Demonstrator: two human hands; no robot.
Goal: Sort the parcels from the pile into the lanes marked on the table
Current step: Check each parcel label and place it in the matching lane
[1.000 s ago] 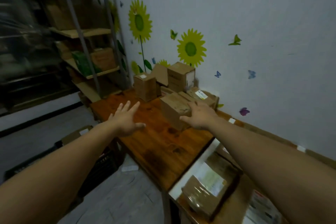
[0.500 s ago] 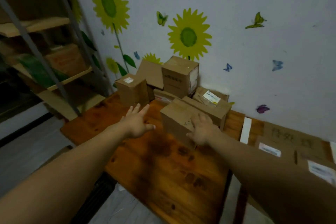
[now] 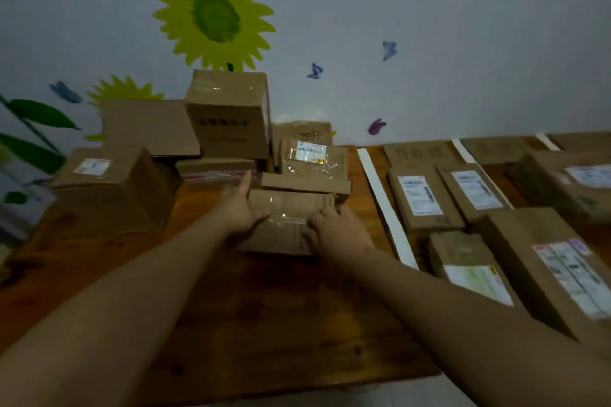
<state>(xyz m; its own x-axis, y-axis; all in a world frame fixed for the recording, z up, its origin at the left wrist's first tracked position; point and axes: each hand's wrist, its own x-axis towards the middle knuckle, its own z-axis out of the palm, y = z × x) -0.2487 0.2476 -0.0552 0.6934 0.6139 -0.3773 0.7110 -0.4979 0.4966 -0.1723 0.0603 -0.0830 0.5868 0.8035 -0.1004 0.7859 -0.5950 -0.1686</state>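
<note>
**Both hands on front parcel of pile**

Left hand (image 3: 240,208): fingers (image 3: 244,182) straight and together, flat against the left side of the front parcel (image 3: 287,223), thumb over its top edge. Right hand (image 3: 337,230): fingers (image 3: 325,210) curled over the parcel's top at the right corner. Parcel is clamped between the two hands, at centre of view (clear tape across the top, glare on it). Can't tell if it's lifted or resting on the surface (image 3: 264,314).

Pile around it:
- 12 o'clock: flat box (image 3: 305,182) touching the parcel's far edge, labelled bag parcel (image 3: 312,157) behind that
- 11 o'clock: tall box (image 3: 229,116) stacked on others, against the wall
- 9 o'clock: cube box (image 3: 112,190) with small white label, apart from the hands

3 o'clock: white lane strip (image 3: 385,205), then sorted parcels lying label-up in the lanes, e.g. two side by side (image 3: 423,198) (image 3: 472,190). Cardboard lane sign (image 3: 418,153) at 1 o'clock, writing too blurred to read.
</note>
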